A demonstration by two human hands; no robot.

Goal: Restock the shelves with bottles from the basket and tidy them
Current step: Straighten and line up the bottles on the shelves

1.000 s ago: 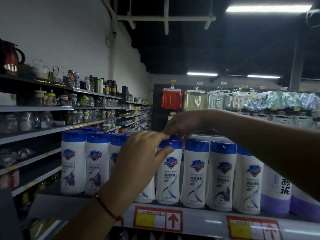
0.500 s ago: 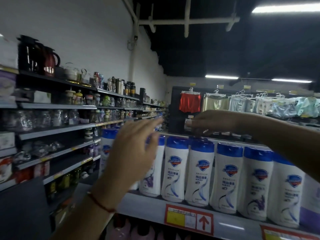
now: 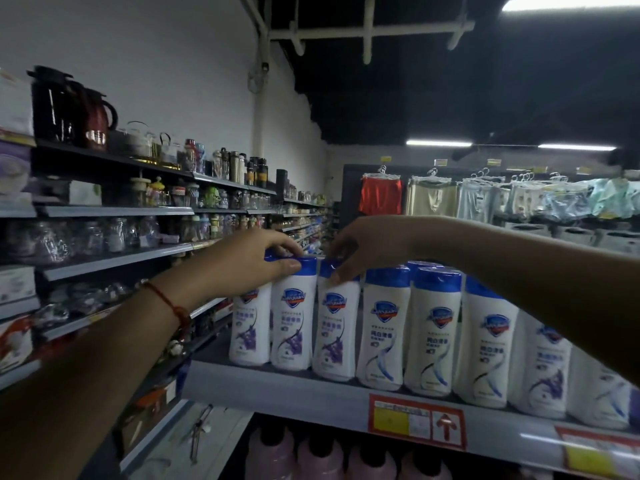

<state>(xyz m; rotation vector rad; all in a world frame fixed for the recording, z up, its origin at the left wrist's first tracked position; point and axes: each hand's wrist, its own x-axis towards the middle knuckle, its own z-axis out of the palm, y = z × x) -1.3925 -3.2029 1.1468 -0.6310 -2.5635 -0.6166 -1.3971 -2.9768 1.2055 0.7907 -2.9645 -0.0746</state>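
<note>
A row of several white bottles with blue caps stands upright along the front of a grey shelf (image 3: 294,389). My left hand (image 3: 256,261) grips the blue cap of the second bottle from the left (image 3: 293,327), thumb on the cap's front and fingers curled over its top. My right hand (image 3: 367,247) reaches in from the right and holds the cap of the third bottle (image 3: 334,337), with fingers draped over it. The leftmost bottle (image 3: 249,327) is partly hidden behind my left wrist. No basket is in view.
Price labels (image 3: 415,420) hang on the shelf's front edge, and pink bottles (image 3: 322,459) stand on the shelf below. Across the aisle at the left, shelves (image 3: 114,211) carry kettles, jars and flasks. Clothes on hangers (image 3: 433,199) fill the back right.
My view swung left along the row. My left hand went from hovering open in front of the bottles to gripping a cap. My right hand came down onto the neighbouring bottle's cap.
</note>
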